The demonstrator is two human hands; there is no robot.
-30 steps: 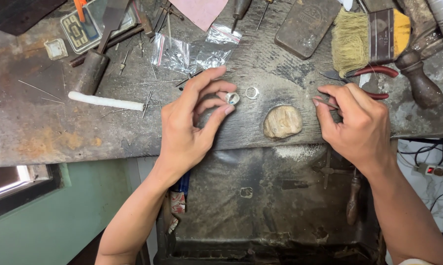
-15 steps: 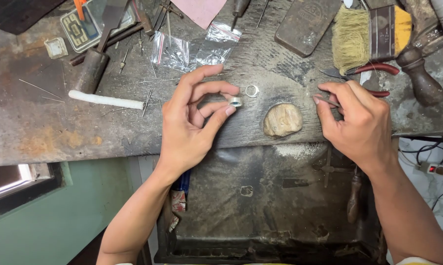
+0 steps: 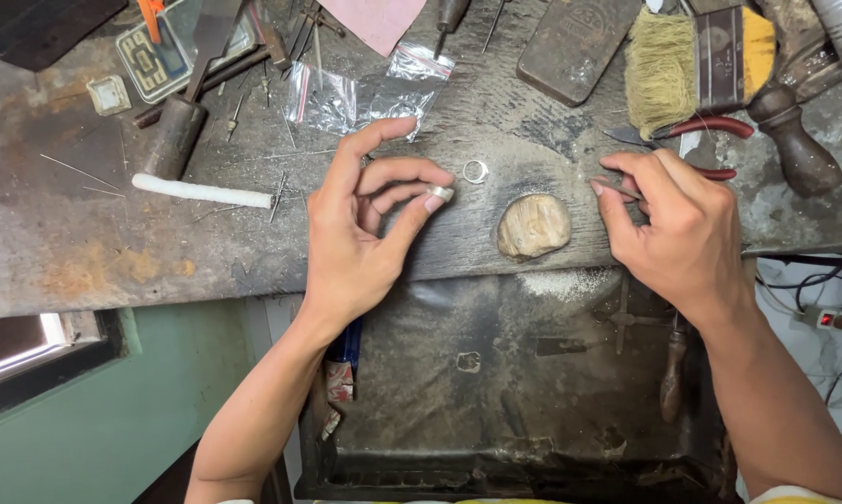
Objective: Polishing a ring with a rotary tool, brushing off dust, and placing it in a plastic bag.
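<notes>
Since a moment ago, our left hand [image 3: 365,233] has curled tighter, pinching a small silver ring [image 3: 441,194] between thumb and fingertips above the bench [image 3: 85,243]. We grip a thin tool [image 3: 615,188] in our right hand [image 3: 673,233]. Beyond lies another thin, round ring [image 3: 475,171].
</notes>
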